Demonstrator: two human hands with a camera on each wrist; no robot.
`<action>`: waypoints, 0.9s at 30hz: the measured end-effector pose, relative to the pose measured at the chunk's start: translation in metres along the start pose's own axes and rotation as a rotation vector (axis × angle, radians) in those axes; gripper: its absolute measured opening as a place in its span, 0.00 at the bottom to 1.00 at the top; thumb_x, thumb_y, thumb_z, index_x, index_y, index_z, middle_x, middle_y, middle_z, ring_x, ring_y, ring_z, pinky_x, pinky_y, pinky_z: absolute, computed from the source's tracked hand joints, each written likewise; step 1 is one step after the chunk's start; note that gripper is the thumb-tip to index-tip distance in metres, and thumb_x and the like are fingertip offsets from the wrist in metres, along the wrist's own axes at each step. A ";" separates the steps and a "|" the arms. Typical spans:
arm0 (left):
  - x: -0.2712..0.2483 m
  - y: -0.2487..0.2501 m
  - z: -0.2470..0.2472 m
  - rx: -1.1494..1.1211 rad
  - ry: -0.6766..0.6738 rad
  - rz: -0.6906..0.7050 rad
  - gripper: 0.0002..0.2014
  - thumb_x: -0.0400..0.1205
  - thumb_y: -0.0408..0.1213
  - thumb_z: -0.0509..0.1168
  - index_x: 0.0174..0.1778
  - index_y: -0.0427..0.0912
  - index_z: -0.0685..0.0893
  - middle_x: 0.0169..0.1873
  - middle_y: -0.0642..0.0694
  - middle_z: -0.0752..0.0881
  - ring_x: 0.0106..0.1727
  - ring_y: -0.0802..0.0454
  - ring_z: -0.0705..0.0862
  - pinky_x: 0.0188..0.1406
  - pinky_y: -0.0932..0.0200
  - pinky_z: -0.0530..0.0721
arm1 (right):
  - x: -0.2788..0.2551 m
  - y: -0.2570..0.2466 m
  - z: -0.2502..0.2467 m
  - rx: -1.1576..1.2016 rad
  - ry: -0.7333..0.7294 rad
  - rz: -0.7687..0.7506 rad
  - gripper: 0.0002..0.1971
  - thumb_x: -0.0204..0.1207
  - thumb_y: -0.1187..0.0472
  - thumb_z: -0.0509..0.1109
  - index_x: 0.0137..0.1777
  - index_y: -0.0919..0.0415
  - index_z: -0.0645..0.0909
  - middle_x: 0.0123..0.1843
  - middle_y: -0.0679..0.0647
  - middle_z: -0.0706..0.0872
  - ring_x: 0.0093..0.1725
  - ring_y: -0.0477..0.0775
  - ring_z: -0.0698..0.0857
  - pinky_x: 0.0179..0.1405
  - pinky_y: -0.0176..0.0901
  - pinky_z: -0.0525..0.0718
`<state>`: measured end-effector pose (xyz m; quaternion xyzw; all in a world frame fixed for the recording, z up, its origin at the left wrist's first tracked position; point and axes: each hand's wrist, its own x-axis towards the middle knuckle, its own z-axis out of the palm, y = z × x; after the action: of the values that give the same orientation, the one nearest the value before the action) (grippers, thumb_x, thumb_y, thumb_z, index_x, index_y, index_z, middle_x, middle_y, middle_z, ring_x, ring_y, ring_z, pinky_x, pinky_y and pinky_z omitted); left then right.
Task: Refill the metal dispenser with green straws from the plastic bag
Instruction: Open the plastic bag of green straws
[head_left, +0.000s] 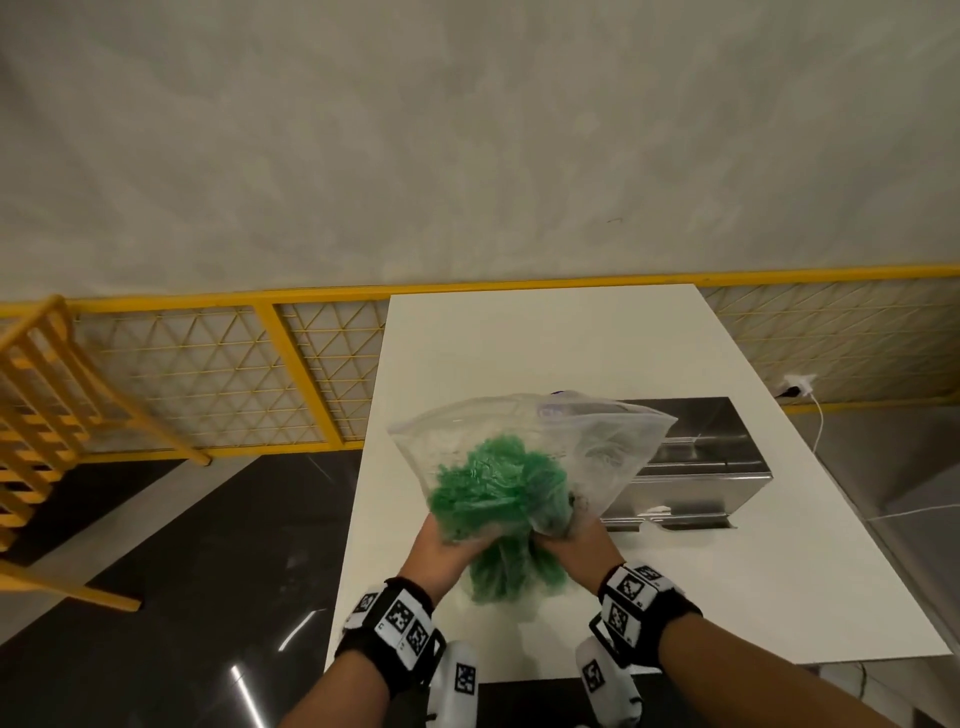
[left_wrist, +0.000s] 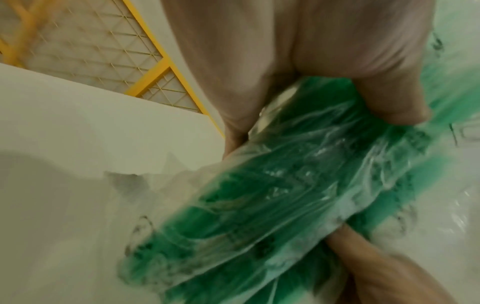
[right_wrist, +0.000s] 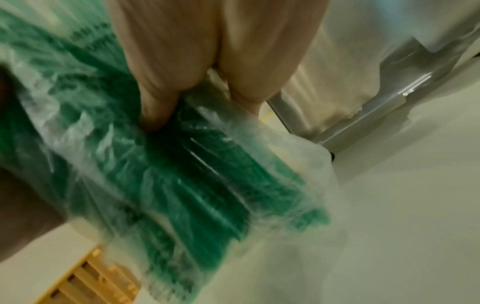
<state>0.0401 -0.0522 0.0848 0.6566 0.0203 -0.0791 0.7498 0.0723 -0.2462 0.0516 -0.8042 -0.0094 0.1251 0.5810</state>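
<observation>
Left hand: grips the lower part of the plastic bag from the left, fingers curled round the bundle of straws through the film. In the left wrist view the fingers wrap over the green mass.

Right hand: grips the same bag from the right, just beside the left hand, fingers closed on the bundle. In the right wrist view the fingers press into the film.

Plastic bag: clear and crinkled, held up above the tabletop between both hands. Its wide mouth end points away from the person and stands higher than the hands. I cannot tell whether the mouth is sealed.

Straws: green, bunched inside the bag; one end fans out above the hands, the other end hangs below them toward the person. Both wrist views are blurred, so single straws show only as streaks.

Dispenser: a shiny metal box standing on the tabletop to the right, behind the bag and partly hidden by it. A ledge runs along its front foot. No straws are seen going into it.

Tabletop: white, rectangular.

Surroundings: a yellow mesh fence runs behind the tabletop, with dark glossy floor on the left. A white plug and cable sit by the fence on the right.
</observation>
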 end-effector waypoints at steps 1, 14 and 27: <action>0.000 -0.005 0.001 0.020 -0.010 -0.030 0.37 0.52 0.58 0.83 0.56 0.49 0.84 0.51 0.55 0.91 0.56 0.56 0.88 0.50 0.65 0.85 | 0.000 0.004 0.003 -0.011 -0.036 0.027 0.20 0.69 0.65 0.77 0.58 0.50 0.78 0.55 0.50 0.85 0.59 0.53 0.84 0.61 0.45 0.82; 0.001 -0.048 0.009 0.473 -0.148 -0.213 0.15 0.72 0.47 0.76 0.53 0.60 0.83 0.51 0.58 0.86 0.52 0.72 0.83 0.56 0.69 0.83 | -0.009 -0.012 -0.025 0.100 -0.312 -0.003 0.41 0.54 0.59 0.87 0.68 0.52 0.72 0.64 0.48 0.84 0.65 0.41 0.82 0.64 0.38 0.81; 0.000 -0.025 -0.020 0.057 0.030 -0.173 0.67 0.51 0.40 0.87 0.81 0.50 0.51 0.69 0.44 0.79 0.71 0.49 0.78 0.73 0.43 0.74 | 0.001 0.018 -0.009 -0.048 -0.172 0.069 0.38 0.55 0.57 0.86 0.66 0.54 0.75 0.62 0.44 0.85 0.65 0.43 0.82 0.67 0.43 0.80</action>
<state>0.0374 -0.0357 0.0573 0.6745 0.0858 -0.1343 0.7209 0.0730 -0.2605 0.0368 -0.8039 -0.0348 0.2134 0.5541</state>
